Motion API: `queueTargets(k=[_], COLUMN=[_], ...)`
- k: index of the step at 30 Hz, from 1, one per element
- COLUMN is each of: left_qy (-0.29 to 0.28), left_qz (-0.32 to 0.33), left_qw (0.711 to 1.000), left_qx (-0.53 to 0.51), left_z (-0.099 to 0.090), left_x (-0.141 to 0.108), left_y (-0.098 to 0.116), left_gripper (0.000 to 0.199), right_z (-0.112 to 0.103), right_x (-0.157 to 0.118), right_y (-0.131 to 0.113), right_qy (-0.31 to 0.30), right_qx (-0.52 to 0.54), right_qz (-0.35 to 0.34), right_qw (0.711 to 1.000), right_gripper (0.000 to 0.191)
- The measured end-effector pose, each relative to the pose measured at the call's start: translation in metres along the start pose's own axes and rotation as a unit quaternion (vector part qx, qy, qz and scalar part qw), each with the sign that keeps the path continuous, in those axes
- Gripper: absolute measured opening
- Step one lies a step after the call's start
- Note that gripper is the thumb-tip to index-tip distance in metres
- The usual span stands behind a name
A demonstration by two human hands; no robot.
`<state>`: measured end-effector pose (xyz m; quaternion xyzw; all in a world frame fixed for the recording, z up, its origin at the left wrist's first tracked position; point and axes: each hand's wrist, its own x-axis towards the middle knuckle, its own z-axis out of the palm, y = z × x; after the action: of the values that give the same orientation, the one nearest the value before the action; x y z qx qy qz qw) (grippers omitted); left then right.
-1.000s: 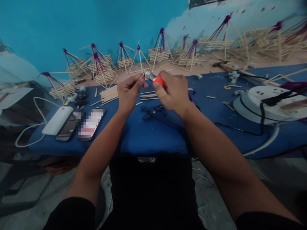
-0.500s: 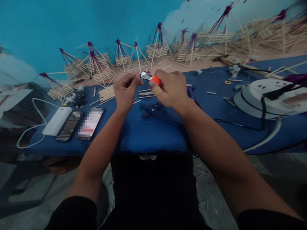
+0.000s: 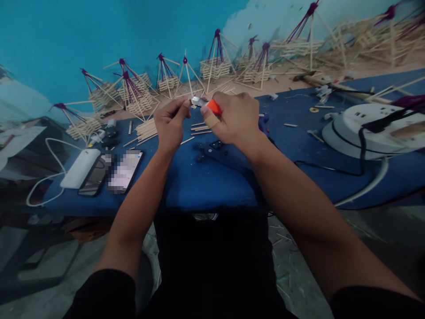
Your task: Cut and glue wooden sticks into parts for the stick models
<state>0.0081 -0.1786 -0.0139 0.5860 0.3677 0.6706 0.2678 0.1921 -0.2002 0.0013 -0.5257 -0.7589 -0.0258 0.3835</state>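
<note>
My right hand (image 3: 234, 116) is wrapped round the orange handle of a tool (image 3: 215, 108) with a silver metal head; its exact kind is not clear. The head points left and meets the fingertips of my left hand (image 3: 172, 122). Thumb and forefinger of that hand are pinched together, and whatever lies between them is too small to make out. Just below my left hand a bundle of thin wooden sticks (image 3: 146, 130) lies on the blue table. A few loose sticks (image 3: 201, 128) lie between my hands. Nearer to me is a dark tool (image 3: 222, 155).
Stick pyramids with purple tops (image 3: 133, 95) line the wall. Two phones (image 3: 125, 172) and a white power bank (image 3: 80, 168) with a cable lie left. A round white power strip (image 3: 378, 122) with cords stands right. A hammer (image 3: 327, 84) lies at the back.
Both hands and the tool have shifted slightly left, the tool's head staying at my left fingertips. The view has turned a little. The grips look the same.
</note>
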Motion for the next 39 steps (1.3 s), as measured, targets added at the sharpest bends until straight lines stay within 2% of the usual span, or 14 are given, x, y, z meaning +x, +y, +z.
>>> queueTargets(k=[2, 5, 7, 10, 13, 15, 19, 22, 26, 33, 39], left_qy=[0.000, 0.001, -0.006, -0.041, -0.076, -0.088, -0.105, -0.113, -0.112, -0.119, -0.134], left_qz=[0.002, 0.025, 0.036, 0.031, 0.023, 0.031, 0.044, 0.049, 0.085, 0.168, 0.189], left_qw=[1.000, 0.999, 0.998, 0.997, 0.995, 0.995, 0.993, 0.992, 0.990, 0.979, 0.973], left_qx=[-0.010, -0.036, -0.052, -0.062, -0.057, -0.047, -0.029, -0.035, -0.029, -0.013, -0.003], left_z=[-0.001, -0.005, -0.005, -0.001, 0.004, 0.004, 0.003, 0.001, 0.000, -0.003, -0.005], left_x=[0.002, 0.003, 0.003, 0.003, 0.001, 0.000, -0.003, -0.006, -0.010, -0.012, -0.014], left_y=[-0.001, -0.003, -0.005, -0.011, -0.018, -0.022, -0.022, -0.016, -0.010, -0.002, -0.004], left_gripper=[0.024, 0.028, 0.031, 0.037, 0.044, 0.051, 0.059, 0.055, 0.053, 0.048, 0.048], right_z=[-0.003, -0.018, -0.030, -0.036, -0.027, -0.018, -0.008, -0.007, -0.006, -0.009, -0.011], right_x=[0.007, 0.022, 0.028, 0.026, 0.014, 0.007, 0.003, 0.004, 0.003, 0.000, -0.001], right_y=[0.000, 0.008, 0.013, 0.009, 0.001, 0.002, 0.016, 0.025, 0.025, 0.020, 0.017], right_qy=[0.000, 0.017, 0.056, 0.054, 0.006, 0.010, 0.039, 0.034, -0.010, -0.027, -0.041], right_qx=[-0.025, -0.087, -0.102, -0.052, 0.006, 0.033, 0.055, 0.045, 0.052, 0.054, 0.027], right_qz=[0.042, 0.152, 0.170, 0.073, -0.038, -0.072, -0.083, -0.106, -0.140, -0.141, -0.142], right_qw=[0.999, 0.984, 0.979, 0.995, 0.999, 0.997, 0.994, 0.993, 0.989, 0.988, 0.989], right_gripper=[0.057, 0.055, 0.054, 0.053, 0.054, 0.049, 0.033, 0.046, 0.062, 0.064, 0.067])
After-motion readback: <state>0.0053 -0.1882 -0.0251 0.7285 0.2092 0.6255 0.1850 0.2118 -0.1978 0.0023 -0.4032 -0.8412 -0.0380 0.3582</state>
